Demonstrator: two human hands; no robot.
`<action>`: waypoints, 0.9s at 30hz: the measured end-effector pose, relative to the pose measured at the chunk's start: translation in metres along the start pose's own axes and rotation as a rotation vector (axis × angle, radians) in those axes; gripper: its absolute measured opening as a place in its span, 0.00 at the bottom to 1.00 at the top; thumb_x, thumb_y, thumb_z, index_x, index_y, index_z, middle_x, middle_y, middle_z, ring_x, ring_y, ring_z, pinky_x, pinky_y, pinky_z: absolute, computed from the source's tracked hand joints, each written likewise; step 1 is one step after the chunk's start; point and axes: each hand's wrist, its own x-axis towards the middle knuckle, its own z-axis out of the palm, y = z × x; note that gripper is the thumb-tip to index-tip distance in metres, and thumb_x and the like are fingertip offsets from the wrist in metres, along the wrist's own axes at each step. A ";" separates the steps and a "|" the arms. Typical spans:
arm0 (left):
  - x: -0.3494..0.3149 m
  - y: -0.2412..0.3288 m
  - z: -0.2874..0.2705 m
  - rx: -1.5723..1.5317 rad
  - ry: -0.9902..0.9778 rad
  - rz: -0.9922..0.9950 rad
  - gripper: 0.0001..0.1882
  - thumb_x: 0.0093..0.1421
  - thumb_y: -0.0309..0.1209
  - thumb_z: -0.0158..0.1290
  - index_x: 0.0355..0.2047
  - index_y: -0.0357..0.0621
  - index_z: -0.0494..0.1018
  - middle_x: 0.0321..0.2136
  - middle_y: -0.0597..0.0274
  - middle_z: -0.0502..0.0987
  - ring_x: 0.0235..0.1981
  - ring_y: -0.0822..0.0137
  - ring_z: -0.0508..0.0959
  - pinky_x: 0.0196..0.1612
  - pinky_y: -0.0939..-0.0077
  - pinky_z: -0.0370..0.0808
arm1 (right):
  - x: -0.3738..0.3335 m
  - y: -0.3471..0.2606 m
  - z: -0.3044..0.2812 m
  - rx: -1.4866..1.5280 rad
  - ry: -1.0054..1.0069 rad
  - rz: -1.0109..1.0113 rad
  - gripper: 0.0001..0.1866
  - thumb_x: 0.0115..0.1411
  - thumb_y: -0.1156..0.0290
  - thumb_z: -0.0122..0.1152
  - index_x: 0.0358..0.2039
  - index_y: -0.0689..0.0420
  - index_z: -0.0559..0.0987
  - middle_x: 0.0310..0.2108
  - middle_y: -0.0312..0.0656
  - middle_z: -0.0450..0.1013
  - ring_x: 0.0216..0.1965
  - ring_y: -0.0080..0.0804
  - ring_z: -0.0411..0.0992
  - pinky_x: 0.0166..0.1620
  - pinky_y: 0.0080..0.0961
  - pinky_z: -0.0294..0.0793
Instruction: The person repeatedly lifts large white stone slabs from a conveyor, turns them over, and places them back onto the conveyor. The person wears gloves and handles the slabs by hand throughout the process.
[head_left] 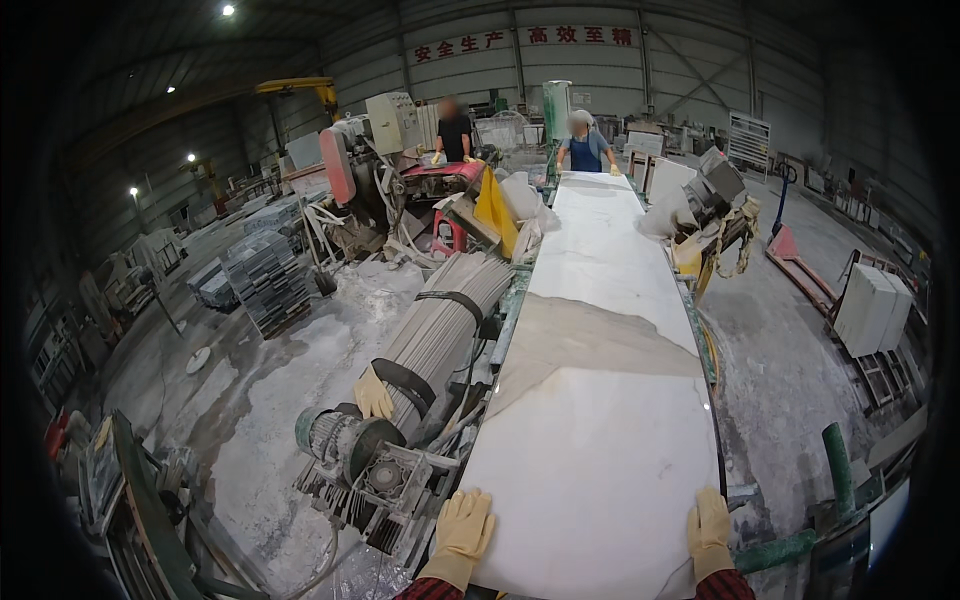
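A long white stone slab [600, 430] with a grey-brown veined band across its middle stretches away from me on a green-framed machine bed. My left hand [464, 525], in a cream rubber glove, rests with fingers extended on the slab's near left edge. On the near right edge lies my right hand [709, 527], gloved alike, its fingers pointing forward. Both palms are turned down, and any part of them under the edge is hidden. At the slab's far end a person in a blue apron [586, 152] has both gloved hands at the edge.
Left of the slab are a dusty motor [345, 440], a bundle of grey strips [440, 310] and a loose glove [374, 394]. Another person [454, 135] stands beyond a machine. A red pallet jack [795, 260], stacked white slabs [870, 310] and a green post [838, 470] are at right.
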 end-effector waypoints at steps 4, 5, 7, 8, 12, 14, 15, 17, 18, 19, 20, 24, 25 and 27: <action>0.001 0.004 -0.006 0.002 0.030 0.015 0.26 0.74 0.43 0.58 0.66 0.46 0.76 0.66 0.45 0.79 0.67 0.38 0.74 0.70 0.42 0.69 | -0.002 0.000 -0.002 -0.012 0.017 -0.030 0.17 0.64 0.75 0.62 0.54 0.63 0.81 0.56 0.60 0.79 0.56 0.67 0.75 0.62 0.56 0.76; 0.001 0.005 -0.008 0.000 0.036 0.021 0.25 0.74 0.43 0.58 0.66 0.46 0.76 0.65 0.45 0.80 0.67 0.38 0.74 0.69 0.42 0.70 | -0.004 0.001 -0.002 -0.012 0.027 -0.037 0.17 0.65 0.75 0.62 0.54 0.63 0.81 0.56 0.61 0.79 0.56 0.67 0.75 0.62 0.57 0.76; -0.001 0.004 -0.005 0.015 0.030 0.017 0.26 0.74 0.44 0.58 0.67 0.47 0.76 0.66 0.47 0.79 0.68 0.39 0.74 0.70 0.43 0.69 | -0.007 0.003 -0.001 -0.008 0.046 -0.051 0.18 0.65 0.75 0.62 0.54 0.64 0.82 0.56 0.61 0.79 0.56 0.67 0.75 0.63 0.57 0.76; -0.002 0.004 -0.004 0.023 0.026 0.015 0.26 0.74 0.44 0.58 0.67 0.48 0.75 0.67 0.47 0.79 0.68 0.40 0.73 0.70 0.43 0.68 | -0.007 0.003 -0.001 -0.011 0.044 -0.044 0.17 0.65 0.75 0.62 0.54 0.64 0.82 0.56 0.61 0.79 0.56 0.67 0.75 0.63 0.57 0.75; -0.004 0.005 -0.001 0.079 -0.002 0.003 0.27 0.73 0.45 0.57 0.69 0.50 0.74 0.68 0.50 0.77 0.69 0.42 0.73 0.71 0.41 0.67 | -0.011 0.004 -0.001 -0.012 0.006 -0.002 0.17 0.65 0.74 0.62 0.54 0.66 0.82 0.56 0.62 0.79 0.56 0.68 0.75 0.64 0.58 0.75; -0.002 0.004 0.000 0.095 -0.010 0.009 0.28 0.74 0.46 0.57 0.69 0.51 0.74 0.69 0.51 0.77 0.69 0.42 0.72 0.71 0.41 0.66 | -0.011 0.006 0.000 -0.003 0.009 -0.007 0.17 0.66 0.74 0.61 0.54 0.66 0.82 0.56 0.62 0.79 0.56 0.68 0.75 0.64 0.58 0.75; 0.000 0.003 0.001 0.107 0.009 0.023 0.27 0.73 0.46 0.57 0.68 0.52 0.74 0.68 0.52 0.77 0.69 0.44 0.72 0.71 0.41 0.66 | -0.010 0.006 0.000 0.001 0.029 -0.029 0.17 0.66 0.74 0.61 0.53 0.66 0.83 0.55 0.62 0.79 0.55 0.68 0.75 0.64 0.59 0.75; 0.001 0.001 0.001 0.139 0.040 0.044 0.26 0.73 0.46 0.58 0.67 0.54 0.75 0.67 0.55 0.78 0.68 0.46 0.73 0.70 0.43 0.66 | -0.009 0.001 0.000 0.020 0.015 -0.022 0.18 0.66 0.73 0.62 0.54 0.66 0.83 0.57 0.63 0.79 0.57 0.69 0.75 0.65 0.59 0.74; 0.003 -0.001 0.000 0.138 0.018 0.038 0.25 0.73 0.46 0.58 0.66 0.54 0.75 0.67 0.56 0.78 0.68 0.47 0.73 0.70 0.43 0.67 | -0.008 -0.002 -0.001 0.030 -0.015 0.005 0.19 0.66 0.73 0.62 0.55 0.66 0.83 0.58 0.63 0.79 0.58 0.69 0.75 0.66 0.60 0.74; 0.010 0.000 -0.002 0.133 -0.004 0.034 0.25 0.73 0.47 0.58 0.66 0.54 0.76 0.67 0.56 0.78 0.69 0.48 0.73 0.69 0.43 0.67 | -0.006 -0.005 -0.003 0.037 -0.045 0.033 0.19 0.66 0.72 0.62 0.56 0.67 0.83 0.59 0.63 0.79 0.60 0.69 0.75 0.68 0.60 0.73; 0.017 0.000 -0.003 0.131 -0.018 0.024 0.25 0.73 0.47 0.58 0.66 0.55 0.76 0.67 0.56 0.78 0.69 0.48 0.73 0.69 0.43 0.68 | -0.010 0.003 0.001 0.031 -0.056 0.053 0.21 0.66 0.72 0.63 0.58 0.67 0.83 0.61 0.65 0.78 0.63 0.70 0.74 0.70 0.61 0.71; 0.037 0.001 0.017 0.160 0.085 0.008 0.25 0.74 0.49 0.56 0.66 0.57 0.75 0.68 0.59 0.78 0.70 0.50 0.73 0.68 0.41 0.69 | -0.015 0.026 0.017 0.032 -0.135 0.130 0.26 0.68 0.71 0.64 0.65 0.68 0.81 0.68 0.69 0.75 0.71 0.72 0.70 0.76 0.64 0.66; 0.040 0.001 0.021 0.172 0.078 -0.028 0.25 0.74 0.49 0.56 0.66 0.58 0.75 0.69 0.60 0.78 0.71 0.51 0.73 0.68 0.41 0.69 | -0.011 0.023 0.016 0.037 -0.170 0.155 0.28 0.68 0.70 0.64 0.66 0.69 0.81 0.69 0.71 0.74 0.73 0.72 0.69 0.77 0.65 0.64; 0.047 0.001 0.030 0.179 0.062 -0.085 0.25 0.75 0.50 0.55 0.67 0.59 0.75 0.70 0.61 0.77 0.71 0.51 0.73 0.69 0.41 0.69 | 0.009 0.007 0.014 -0.001 -0.146 0.133 0.24 0.68 0.76 0.60 0.64 0.68 0.80 0.67 0.70 0.72 0.66 0.75 0.69 0.72 0.60 0.67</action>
